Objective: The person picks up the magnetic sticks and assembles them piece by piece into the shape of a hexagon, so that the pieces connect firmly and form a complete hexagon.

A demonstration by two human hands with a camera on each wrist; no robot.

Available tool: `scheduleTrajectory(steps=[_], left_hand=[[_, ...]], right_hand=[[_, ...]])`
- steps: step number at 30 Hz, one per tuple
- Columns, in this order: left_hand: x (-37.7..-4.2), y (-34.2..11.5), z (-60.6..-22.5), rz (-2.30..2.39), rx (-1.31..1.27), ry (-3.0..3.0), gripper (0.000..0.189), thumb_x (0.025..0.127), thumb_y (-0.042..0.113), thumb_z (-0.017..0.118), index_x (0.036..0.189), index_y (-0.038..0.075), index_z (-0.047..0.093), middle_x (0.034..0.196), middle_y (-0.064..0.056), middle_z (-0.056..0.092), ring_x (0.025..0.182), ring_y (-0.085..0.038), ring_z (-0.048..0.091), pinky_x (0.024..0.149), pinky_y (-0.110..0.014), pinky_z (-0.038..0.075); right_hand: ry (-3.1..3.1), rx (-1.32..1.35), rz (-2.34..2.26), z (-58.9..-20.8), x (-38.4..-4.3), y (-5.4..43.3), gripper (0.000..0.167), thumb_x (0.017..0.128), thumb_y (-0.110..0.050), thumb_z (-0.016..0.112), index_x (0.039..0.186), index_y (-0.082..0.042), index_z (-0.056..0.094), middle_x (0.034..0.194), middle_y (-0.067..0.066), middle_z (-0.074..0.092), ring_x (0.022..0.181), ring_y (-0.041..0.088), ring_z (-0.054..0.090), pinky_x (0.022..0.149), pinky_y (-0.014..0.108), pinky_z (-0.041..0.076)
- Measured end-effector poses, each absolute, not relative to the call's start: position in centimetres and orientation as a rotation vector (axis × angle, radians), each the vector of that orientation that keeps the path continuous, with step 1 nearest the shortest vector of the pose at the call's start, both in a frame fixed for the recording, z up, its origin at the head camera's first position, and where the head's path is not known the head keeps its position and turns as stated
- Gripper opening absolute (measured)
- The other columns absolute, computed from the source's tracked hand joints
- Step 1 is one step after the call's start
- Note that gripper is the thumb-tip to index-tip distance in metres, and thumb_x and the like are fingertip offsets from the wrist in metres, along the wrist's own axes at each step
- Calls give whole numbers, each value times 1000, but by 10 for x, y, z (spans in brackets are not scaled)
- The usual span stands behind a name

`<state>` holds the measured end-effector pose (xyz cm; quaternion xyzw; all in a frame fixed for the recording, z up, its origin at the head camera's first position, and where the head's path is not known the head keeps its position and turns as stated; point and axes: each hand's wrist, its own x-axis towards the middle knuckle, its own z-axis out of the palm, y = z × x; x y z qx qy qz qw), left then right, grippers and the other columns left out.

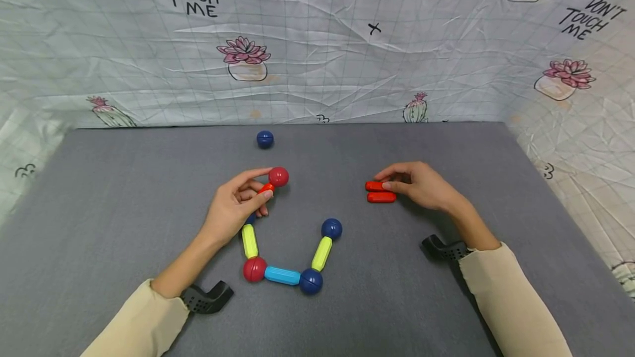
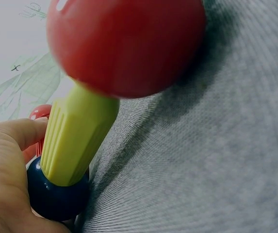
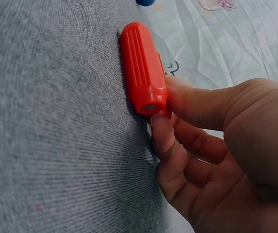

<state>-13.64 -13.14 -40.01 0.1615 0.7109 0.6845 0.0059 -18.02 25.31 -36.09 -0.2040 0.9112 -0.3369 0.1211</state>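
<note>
My left hand (image 1: 225,211) pinches a red magnetic rod (image 1: 268,187) between thumb and fingers, with a red ball (image 1: 279,177) at its far end. Just under that hand, a blue ball (image 2: 56,194) tops a yellow-green rod (image 1: 250,241). This rod joins a red ball (image 1: 254,270), a light blue rod (image 1: 282,275), a blue ball (image 1: 311,281), a second yellow-green rod (image 1: 322,253) and another blue ball (image 1: 332,228) in an open U. Over on the right, my right hand (image 1: 421,186) pinches the farther red rod (image 1: 374,185); a matching red rod (image 1: 381,197) lies alongside, nearer me.
A loose blue ball (image 1: 265,139) sits by the back edge of the grey tabletop (image 1: 163,180). Behind the table hangs a printed cloth (image 1: 317,59), which also runs down both sides. Black wrist mounts (image 1: 207,297) are strapped below each hand.
</note>
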Motion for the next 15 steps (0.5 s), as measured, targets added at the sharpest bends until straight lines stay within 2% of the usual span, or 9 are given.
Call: scheduleTrajectory(steps=[10, 15], left_hand=[[-137, -132, -400, 2139, 500, 2225, 40, 89, 2, 66, 128, 4, 58, 89, -22, 60, 58, -26, 60, 57, -29, 52], [-137, -131, -399, 2136, 498, 2225, 40, 89, 2, 66, 128, 4, 58, 89, -21, 60, 58, -27, 60, 57, -29, 52]], right_hand=[[2737, -585, -1026, -356, -178, 249, 21, 95, -19, 62, 115, -15, 68, 101, 1, 65, 76, 18, 52, 62, 28, 43], [2776, -604, -1106, -349, -174, 237, 21, 94, -19, 63, 115, -15, 68, 102, 1, 66, 77, 19, 57, 63, 28, 45]])
